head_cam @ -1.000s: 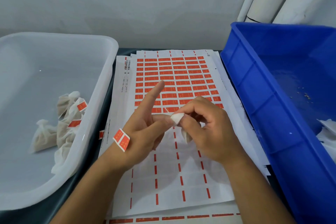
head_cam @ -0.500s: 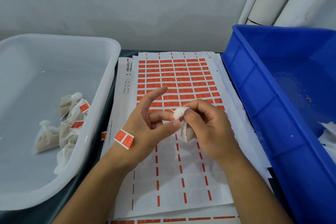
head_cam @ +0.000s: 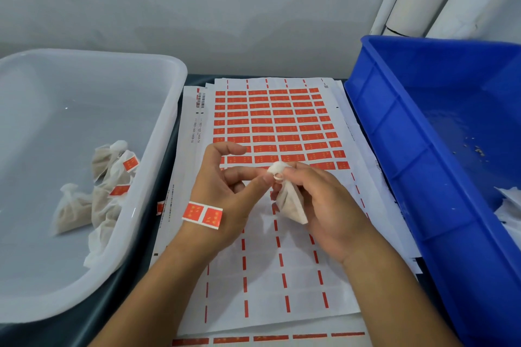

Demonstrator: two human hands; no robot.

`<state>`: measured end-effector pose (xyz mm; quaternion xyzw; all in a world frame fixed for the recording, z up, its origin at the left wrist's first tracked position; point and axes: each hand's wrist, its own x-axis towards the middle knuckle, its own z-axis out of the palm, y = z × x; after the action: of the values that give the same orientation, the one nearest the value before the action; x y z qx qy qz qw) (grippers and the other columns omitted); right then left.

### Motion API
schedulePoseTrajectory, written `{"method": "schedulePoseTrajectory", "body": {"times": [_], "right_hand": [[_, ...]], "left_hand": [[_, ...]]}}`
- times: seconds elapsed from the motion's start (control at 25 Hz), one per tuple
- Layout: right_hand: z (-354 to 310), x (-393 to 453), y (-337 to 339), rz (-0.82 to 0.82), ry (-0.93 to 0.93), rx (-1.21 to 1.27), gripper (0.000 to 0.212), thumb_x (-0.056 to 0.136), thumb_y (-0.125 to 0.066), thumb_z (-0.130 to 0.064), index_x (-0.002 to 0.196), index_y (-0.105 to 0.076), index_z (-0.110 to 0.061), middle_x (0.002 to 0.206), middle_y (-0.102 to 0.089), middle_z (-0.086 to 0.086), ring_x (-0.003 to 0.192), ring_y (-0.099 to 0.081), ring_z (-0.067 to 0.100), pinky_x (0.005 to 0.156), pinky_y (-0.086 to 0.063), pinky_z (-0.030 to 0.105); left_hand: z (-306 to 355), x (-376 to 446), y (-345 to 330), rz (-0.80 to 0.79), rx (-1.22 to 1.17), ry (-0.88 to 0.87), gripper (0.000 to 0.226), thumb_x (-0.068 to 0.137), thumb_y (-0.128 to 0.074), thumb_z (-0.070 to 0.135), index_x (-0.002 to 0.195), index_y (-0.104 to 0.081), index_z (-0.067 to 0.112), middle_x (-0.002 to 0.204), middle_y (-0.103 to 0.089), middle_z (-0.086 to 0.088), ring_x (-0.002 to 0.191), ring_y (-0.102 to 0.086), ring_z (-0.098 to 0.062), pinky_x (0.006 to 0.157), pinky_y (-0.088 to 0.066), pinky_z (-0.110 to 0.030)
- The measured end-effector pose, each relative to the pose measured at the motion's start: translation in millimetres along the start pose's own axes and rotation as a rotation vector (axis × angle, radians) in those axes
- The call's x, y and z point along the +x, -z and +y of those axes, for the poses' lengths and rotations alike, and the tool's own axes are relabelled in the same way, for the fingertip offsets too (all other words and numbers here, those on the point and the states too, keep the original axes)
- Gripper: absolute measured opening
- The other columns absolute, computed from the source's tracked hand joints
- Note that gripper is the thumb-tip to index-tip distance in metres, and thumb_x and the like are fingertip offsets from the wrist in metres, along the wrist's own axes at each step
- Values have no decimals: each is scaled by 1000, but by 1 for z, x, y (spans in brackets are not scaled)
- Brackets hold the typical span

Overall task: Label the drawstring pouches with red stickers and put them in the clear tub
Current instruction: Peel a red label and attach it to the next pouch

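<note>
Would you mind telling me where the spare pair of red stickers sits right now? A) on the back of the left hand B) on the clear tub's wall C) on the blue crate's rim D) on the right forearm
A: the pair of red stickers sticks to the back of the left hand, near the wrist.

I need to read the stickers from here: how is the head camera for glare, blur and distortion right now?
Head view: even soft light, only a faint shadow under the hands; small glare spots on the clear tub; sticker sheet rows sharp but print unreadable; pouch in the right hand fairly crisp; pouches seen through the tub wall look hazy; wide-angle bending bows the blue bin and tub edges.
</note>
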<state>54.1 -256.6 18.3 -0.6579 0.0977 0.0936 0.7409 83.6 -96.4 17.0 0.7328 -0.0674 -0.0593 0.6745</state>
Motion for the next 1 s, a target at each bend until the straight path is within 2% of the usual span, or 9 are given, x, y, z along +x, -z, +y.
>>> {"method": "schedulePoseTrajectory", "body": {"times": [0.12, 0.24, 0.36, 0.52, 0.64, 0.72, 0.8, 0.92, 1.0], "right_hand": [[-2, -1, 3, -56, -68, 166, 28, 90, -65, -52, 107, -78, -34, 108, -73, -1, 104, -68, 20, 88, -60, 35], [-2, 0, 2, -50, -86, 162, 40, 82, -68, -54, 112, -77, -30, 113, -70, 3, 108, -64, 25, 87, -59, 33], [0, 2, 3, -15, -81, 156, 37, 83, -70, -53, 111, -78, -31, 102, -72, -5, 100, -62, 25, 86, -58, 33], [0, 3, 2, 37, -79, 155, 22, 92, -68, -48, 110, -76, -41, 104, -74, -15, 107, -62, 27, 85, -59, 31], [1, 4, 1, 66, -60, 122, 16, 91, -68, -48, 105, -76, -46, 104, -74, -18, 111, -62, 27, 93, -58, 37], [2, 3, 0, 78, -37, 60, 14, 88, -67, -52, 98, -76, -49, 100, -73, -22, 110, -63, 24, 99, -56, 41], [2, 1, -1, 97, 4, -29, 20, 83, -65, -61, 97, -75, -51, 104, -71, -29, 110, -64, 13, 98, -53, 34], [3, 1, 1, 133, 69, -183, 21, 87, -65, -59, 95, -76, -43, 100, -70, -32, 97, -61, -12, 78, -44, 14], [4, 1, 2, 152, 103, -258, 21, 91, -65, -55, 94, -75, -37, 95, -71, -27, 92, -60, -15, 70, -45, 10]], "left_hand": [[0, -2, -2, 7, 119, -107, 44, 79, -78, 42, 109, -45, 41, 85, -75, 15, 58, -63, -20, 59, -57, -20], [-3, -4, -6, 75, 320, -273, 27, 87, -74, 38, 102, -53, 43, 86, -68, 22, 59, -59, -10, 52, -48, -12], [-7, -3, -4, 126, 484, -392, 18, 89, -75, 34, 104, -66, 39, 92, -64, 25, 71, -61, -8, 57, -48, -10], [-11, 0, 1, 119, 686, -504, 28, 85, -72, 39, 111, -77, 29, 97, -67, 10, 63, -58, -7, 58, -49, -12], [-14, 1, 0, 104, 748, -553, 30, 83, -75, 36, 110, -79, 22, 95, -70, 5, 60, -55, -6, 59, -53, -18], [-15, 3, 2, 126, 735, -592, 27, 83, -77, 33, 105, -80, 18, 93, -72, 2, 63, -57, -5, 61, -55, -20], [-15, 4, 4, 125, 714, -610, 26, 83, -75, 35, 102, -81, 16, 93, -73, 2, 66, -59, -5, 64, -55, -20], [-13, 3, 6, 94, 739, -582, 26, 85, -70, 41, 97, -80, 20, 93, -71, 7, 63, -57, -3, 64, -52, -15], [-10, 2, 5, 91, 748, -516, 16, 87, -70, 44, 92, -75, 28, 91, -66, 14, 61, -56, -3, 60, -48, -11]]}}
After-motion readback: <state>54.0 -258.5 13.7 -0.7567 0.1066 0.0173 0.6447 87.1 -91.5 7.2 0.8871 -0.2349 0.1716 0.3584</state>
